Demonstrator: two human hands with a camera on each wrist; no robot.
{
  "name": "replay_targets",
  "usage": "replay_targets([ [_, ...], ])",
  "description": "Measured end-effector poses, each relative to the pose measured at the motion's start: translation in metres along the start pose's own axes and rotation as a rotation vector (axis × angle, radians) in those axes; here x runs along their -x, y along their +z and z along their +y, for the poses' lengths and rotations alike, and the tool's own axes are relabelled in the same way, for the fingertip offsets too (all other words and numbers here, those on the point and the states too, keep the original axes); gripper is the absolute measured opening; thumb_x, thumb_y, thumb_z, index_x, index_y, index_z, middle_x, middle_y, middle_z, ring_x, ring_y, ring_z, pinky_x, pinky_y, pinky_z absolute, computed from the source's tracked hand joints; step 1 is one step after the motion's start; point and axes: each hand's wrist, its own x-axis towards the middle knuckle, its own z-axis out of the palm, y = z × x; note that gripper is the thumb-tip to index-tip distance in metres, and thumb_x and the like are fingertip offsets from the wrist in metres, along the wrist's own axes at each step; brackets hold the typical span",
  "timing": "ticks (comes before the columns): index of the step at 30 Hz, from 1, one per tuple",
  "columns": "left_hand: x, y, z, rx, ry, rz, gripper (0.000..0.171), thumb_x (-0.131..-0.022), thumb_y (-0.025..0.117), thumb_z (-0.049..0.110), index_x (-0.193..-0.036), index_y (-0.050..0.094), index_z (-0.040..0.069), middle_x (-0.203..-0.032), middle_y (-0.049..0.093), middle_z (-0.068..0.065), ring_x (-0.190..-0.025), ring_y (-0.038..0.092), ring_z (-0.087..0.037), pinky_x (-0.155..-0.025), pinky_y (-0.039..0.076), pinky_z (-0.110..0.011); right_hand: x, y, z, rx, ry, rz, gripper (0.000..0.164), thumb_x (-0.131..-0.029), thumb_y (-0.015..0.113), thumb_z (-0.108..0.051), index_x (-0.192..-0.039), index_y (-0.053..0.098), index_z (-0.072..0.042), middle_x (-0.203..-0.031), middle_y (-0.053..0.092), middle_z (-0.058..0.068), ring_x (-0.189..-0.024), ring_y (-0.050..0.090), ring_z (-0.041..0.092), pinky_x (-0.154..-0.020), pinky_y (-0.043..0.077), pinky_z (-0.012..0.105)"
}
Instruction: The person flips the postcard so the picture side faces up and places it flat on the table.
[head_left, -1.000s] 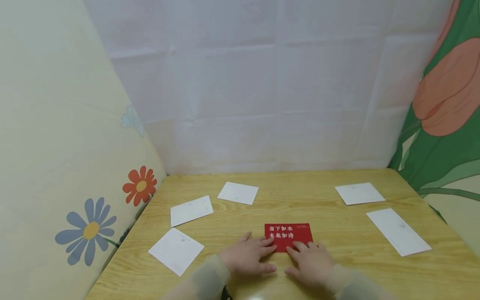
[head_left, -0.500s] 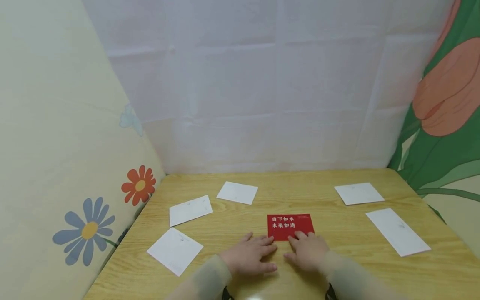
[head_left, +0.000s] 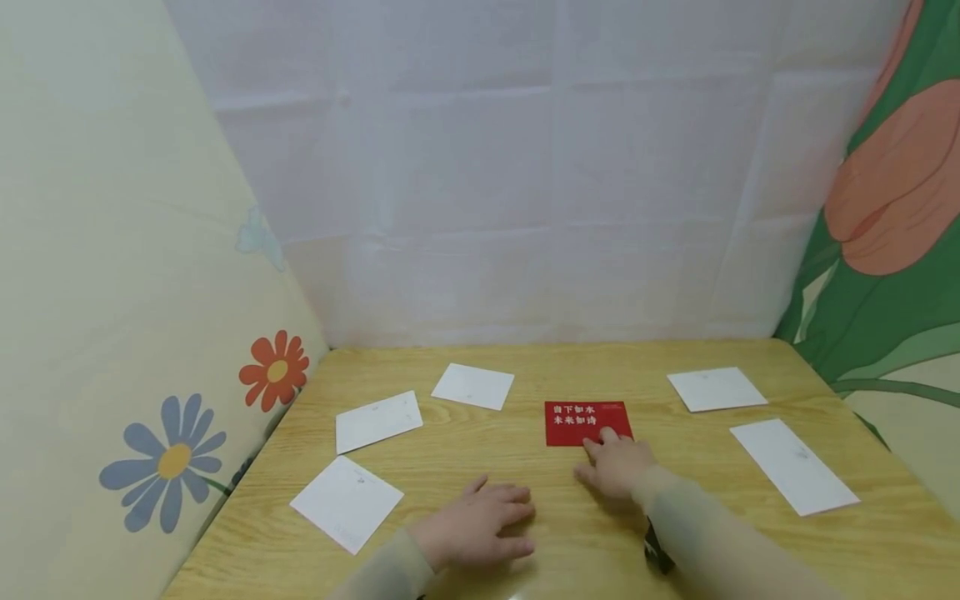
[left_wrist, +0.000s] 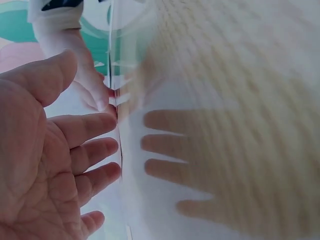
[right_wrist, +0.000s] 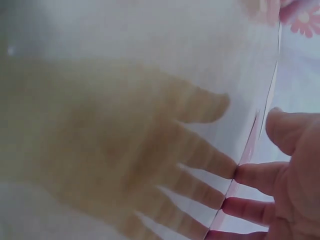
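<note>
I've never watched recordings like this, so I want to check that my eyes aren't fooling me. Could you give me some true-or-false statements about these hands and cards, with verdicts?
1. The right hand touches the red card. True.
2. The left hand touches the red card too. False: it is apart from it.
3. Five white cards lie on the table. True.
4. The red card stands on edge. False: it lies flat.
5. Three white cards lie left of the red card, two right. True.
</note>
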Motion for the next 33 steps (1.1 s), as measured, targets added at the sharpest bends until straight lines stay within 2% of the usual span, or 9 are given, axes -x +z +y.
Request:
replay_targets([
  [5,0.018,-0.004,-0.006,0.037,-0.024,0.018,0.058,-0.094,0.049,0.056,-0.136,0.056,0.017,-0.146,0.045,-0.004,-0.135,0.039,-0.02,-0.109,0.02,-0.059,-0.015,-0.005,0.007,-0.023,0.039,-0.015,0.059,-0.095,0.052,-0.049,-0.14,0.051,-0.01,-0.123,0.049,0.015,-0.111,0.053,0.034,-0.093,0.038,0.057],
  [10,0.045,-0.008,-0.016,0.093,-0.093,0.066,0.064,-0.093,0.052,0.055,-0.134,0.056,0.005,-0.144,0.046,-0.015,-0.133,0.041,-0.03,-0.107,0.019,-0.063,-0.028,-0.01,0.011,-0.048,0.061,-0.026,0.06,-0.096,0.05,-0.049,-0.142,0.048,-0.009,-0.126,0.048,0.015,-0.114,0.051,0.035,-0.094,0.038,0.058],
  [14,0.068,-0.01,-0.032,0.122,-0.209,0.126,0.067,-0.092,0.055,0.052,-0.132,0.055,-0.002,-0.14,0.048,-0.021,-0.13,0.042,-0.038,-0.105,0.018,-0.066,-0.035,-0.013,0.015,-0.048,0.077,-0.027,0.061,-0.097,0.048,-0.049,-0.142,0.047,-0.009,-0.127,0.047,0.016,-0.116,0.05,0.038,-0.094,0.037,0.06],
  [16,0.078,-0.011,-0.04,0.117,-0.297,0.158,0.065,-0.092,0.056,0.051,-0.13,0.057,-0.002,-0.139,0.05,-0.02,-0.129,0.044,-0.037,-0.106,0.017,-0.066,-0.037,-0.015,0.016,-0.054,0.083,-0.025,0.06,-0.098,0.046,-0.049,-0.143,0.046,-0.008,-0.13,0.045,0.018,-0.119,0.048,0.04,-0.095,0.035,0.062],
  [20,0.098,-0.013,-0.06,0.091,-0.456,0.227,0.049,-0.094,0.059,0.037,-0.125,0.062,-0.001,-0.133,0.055,-0.019,-0.127,0.047,-0.037,-0.105,0.017,-0.067,-0.042,-0.017,0.017,-0.076,0.096,-0.025,0.06,-0.098,0.045,-0.047,-0.143,0.045,-0.007,-0.136,0.042,0.021,-0.124,0.043,0.044,-0.098,0.032,0.064],
  [23,0.113,-0.015,-0.075,0.048,-0.553,0.218,0.036,-0.096,0.057,0.027,-0.12,0.065,0.002,-0.129,0.058,-0.019,-0.123,0.049,-0.039,-0.103,0.017,-0.069,-0.045,-0.018,0.019,-0.09,0.105,-0.022,0.062,-0.098,0.045,-0.048,-0.144,0.044,-0.006,-0.141,0.039,0.022,-0.129,0.039,0.045,-0.1,0.029,0.065],
  [25,0.122,-0.017,-0.086,0.036,-0.603,0.184,0.033,-0.096,0.055,0.025,-0.117,0.066,0.002,-0.127,0.059,-0.02,-0.122,0.05,-0.041,-0.101,0.017,-0.072,-0.048,-0.019,0.021,-0.088,0.102,-0.014,0.063,-0.098,0.045,-0.049,-0.143,0.044,-0.005,-0.142,0.04,0.022,-0.129,0.039,0.045,-0.1,0.029,0.065],
  [29,0.137,-0.015,-0.106,0.045,-0.653,0.104,0.041,-0.096,0.054,0.034,-0.116,0.068,0.001,-0.127,0.059,-0.021,-0.121,0.049,-0.042,-0.098,0.014,-0.076,-0.052,-0.022,0.026,-0.078,0.085,0.01,0.061,-0.098,0.045,-0.048,-0.139,0.049,-0.003,-0.142,0.042,0.021,-0.13,0.038,0.043,-0.1,0.03,0.064],
  [33,0.143,-0.012,-0.116,0.105,-0.68,0.053,0.054,-0.094,0.053,0.046,-0.121,0.065,0.001,-0.13,0.056,-0.022,-0.124,0.046,-0.045,-0.097,0.009,-0.077,-0.055,-0.023,0.032,-0.065,0.065,0.013,0.059,-0.1,0.042,-0.046,-0.137,0.05,-0.002,-0.143,0.042,0.022,-0.132,0.035,0.044,-0.104,0.029,0.061],
])
